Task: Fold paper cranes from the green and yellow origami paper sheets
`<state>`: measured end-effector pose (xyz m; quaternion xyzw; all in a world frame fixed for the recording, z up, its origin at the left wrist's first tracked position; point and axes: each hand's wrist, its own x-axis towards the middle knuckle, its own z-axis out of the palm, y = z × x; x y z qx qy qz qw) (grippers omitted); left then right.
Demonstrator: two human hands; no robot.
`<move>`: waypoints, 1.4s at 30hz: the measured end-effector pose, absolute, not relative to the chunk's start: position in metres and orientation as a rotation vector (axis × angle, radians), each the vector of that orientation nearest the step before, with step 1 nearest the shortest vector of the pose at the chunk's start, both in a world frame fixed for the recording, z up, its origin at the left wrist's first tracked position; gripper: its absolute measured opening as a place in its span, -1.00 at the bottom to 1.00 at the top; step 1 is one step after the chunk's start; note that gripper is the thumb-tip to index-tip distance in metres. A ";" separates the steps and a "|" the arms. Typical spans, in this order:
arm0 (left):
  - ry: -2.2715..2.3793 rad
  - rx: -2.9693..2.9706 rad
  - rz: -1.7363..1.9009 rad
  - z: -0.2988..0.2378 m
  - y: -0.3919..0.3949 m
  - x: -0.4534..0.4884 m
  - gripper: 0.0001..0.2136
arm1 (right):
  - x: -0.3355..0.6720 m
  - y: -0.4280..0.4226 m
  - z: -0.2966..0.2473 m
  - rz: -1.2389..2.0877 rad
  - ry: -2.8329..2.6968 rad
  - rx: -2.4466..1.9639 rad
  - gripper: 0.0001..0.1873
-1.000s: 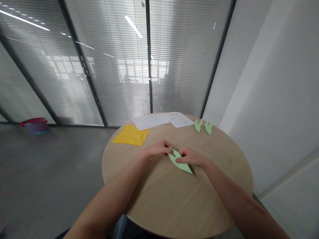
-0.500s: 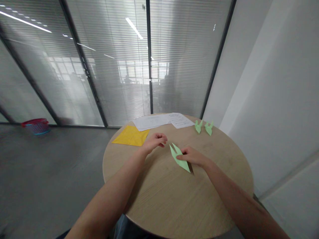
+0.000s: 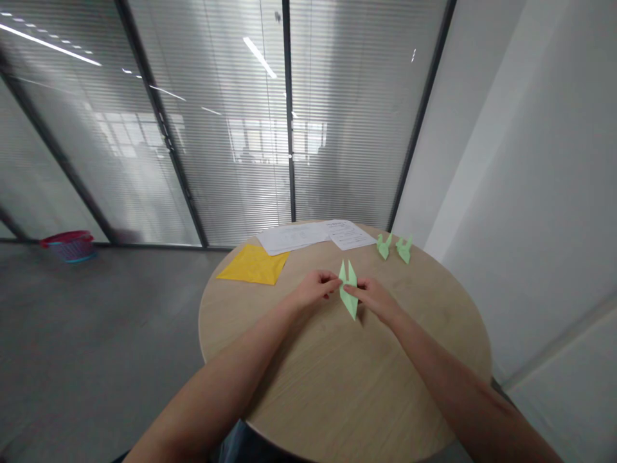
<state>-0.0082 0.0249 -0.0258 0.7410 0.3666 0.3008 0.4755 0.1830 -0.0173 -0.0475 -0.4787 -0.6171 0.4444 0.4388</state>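
Observation:
A light green folded paper (image 3: 350, 301), diamond-shaped with two narrow points at its far end, is held upright-ish above the table. My right hand (image 3: 375, 297) pinches it from the right, thumb across its front face. From the other side, my left hand (image 3: 318, 287) has its thumb and fingertips closed on the paper's left edge. Its lower tip points toward me. Farther back on the right stand two finished-looking green paper cranes, one crane (image 3: 384, 246) left of the other crane (image 3: 403, 249).
The round wooden table (image 3: 308, 386) carries a yellow sheet (image 3: 254, 264) at the back left. White printed papers (image 3: 296, 237) overlap along the far edge. A red and blue basket (image 3: 71, 246) stands on the floor at left. Glass partitions with blinds rise behind.
My left hand has moved right and taken hold of the paper's left edge. My right hand has shifted the paper slightly up and turned it more upright.

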 end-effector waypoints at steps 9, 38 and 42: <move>0.904 1.810 0.753 -0.028 0.026 -0.009 -0.73 | 0.179 -0.018 -0.048 1.180 -1.479 -1.128 -0.58; 0.914 1.758 0.999 -0.025 0.022 -0.009 -0.62 | 0.185 -0.011 -0.046 0.953 -1.316 -1.112 -0.57; 0.904 1.794 1.030 -0.029 0.027 -0.008 -0.67 | 0.183 -0.010 -0.047 0.981 -1.328 -1.103 -0.57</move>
